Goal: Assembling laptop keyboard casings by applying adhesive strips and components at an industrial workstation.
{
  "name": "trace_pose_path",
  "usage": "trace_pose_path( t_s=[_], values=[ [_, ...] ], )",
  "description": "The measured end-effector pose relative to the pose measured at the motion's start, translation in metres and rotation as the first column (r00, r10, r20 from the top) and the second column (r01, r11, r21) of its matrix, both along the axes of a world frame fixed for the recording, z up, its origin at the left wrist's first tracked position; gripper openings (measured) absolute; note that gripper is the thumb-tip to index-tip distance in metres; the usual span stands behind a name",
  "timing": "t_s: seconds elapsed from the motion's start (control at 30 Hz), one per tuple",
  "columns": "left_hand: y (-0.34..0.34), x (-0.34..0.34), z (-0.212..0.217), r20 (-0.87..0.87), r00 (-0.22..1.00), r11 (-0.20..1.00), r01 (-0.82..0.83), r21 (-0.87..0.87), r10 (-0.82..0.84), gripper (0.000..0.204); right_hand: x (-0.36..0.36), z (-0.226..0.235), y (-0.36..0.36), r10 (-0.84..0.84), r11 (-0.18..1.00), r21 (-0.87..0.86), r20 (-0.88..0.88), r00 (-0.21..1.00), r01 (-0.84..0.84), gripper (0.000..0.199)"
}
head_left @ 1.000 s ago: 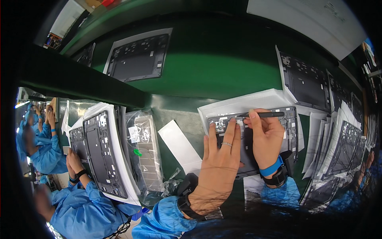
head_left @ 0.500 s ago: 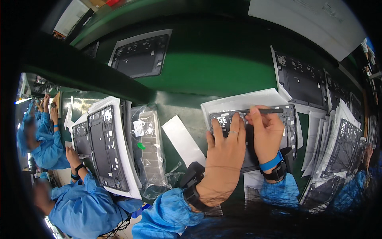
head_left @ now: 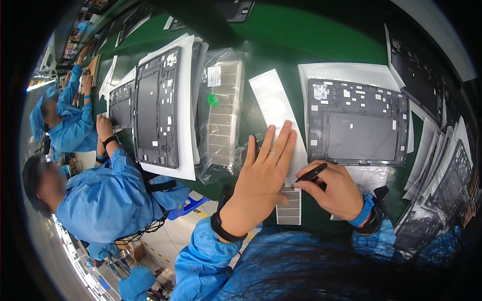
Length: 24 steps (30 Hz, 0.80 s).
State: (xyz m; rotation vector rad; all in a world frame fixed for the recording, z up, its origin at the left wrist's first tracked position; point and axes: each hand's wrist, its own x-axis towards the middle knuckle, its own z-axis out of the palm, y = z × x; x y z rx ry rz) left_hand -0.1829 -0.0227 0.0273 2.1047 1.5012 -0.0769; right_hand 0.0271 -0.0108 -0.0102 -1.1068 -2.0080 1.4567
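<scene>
A sheet of grey rectangular stickers [head_left: 288, 214] lies at the bench's near edge, below a long white paper strip [head_left: 271, 93]. My left hand [head_left: 261, 178] rests over the strip's lower end and the sheet's upper left, fingers stretched out and thumb on the sheet. My right hand [head_left: 331, 189] is closed round slim black tweezers [head_left: 312, 173], their tip at the sheet's top edge beside my left fingers. Behind my right hand, a dark tablet back housing [head_left: 361, 138] with many small white and silver patches lies on white paper. Part of the sticker sheet is hidden under my left hand.
A clear plastic bag [head_left: 223, 115] of sticker sheets with a green dot lies left of the strip. Further left, housings [head_left: 156, 110] are stacked with paper. More housings [head_left: 416, 75] and papers sit at right. Co-workers in blue [head_left: 110, 200] work along the left side.
Both hands have left the tablet housing and come down and nearer, to the sticker sheet. The tweezers stay in my right hand. The whole view has shifted left.
</scene>
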Motion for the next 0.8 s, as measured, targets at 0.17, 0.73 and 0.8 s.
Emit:
trace_pose_path(
  t_s=[0.17,0.73,0.8],
  values=[
    [-0.003,0.002,-0.005,0.03,0.999,1.0,-0.022,-0.01,0.023,0.137,0.001,0.01,0.007,0.065,0.998,0.005,0.057,0.996,-0.066,0.018],
    [-0.005,0.011,0.0,0.022,1.0,1.0,0.009,-0.012,-0.009,0.13,0.001,0.008,0.015,0.202,0.979,-0.014,0.178,0.963,-0.203,0.018],
    [-0.004,0.012,-0.001,-0.003,1.0,1.0,0.018,0.002,-0.018,0.13,0.001,0.004,0.015,0.212,0.977,0.005,0.141,0.967,-0.215,0.017]
  ],
)
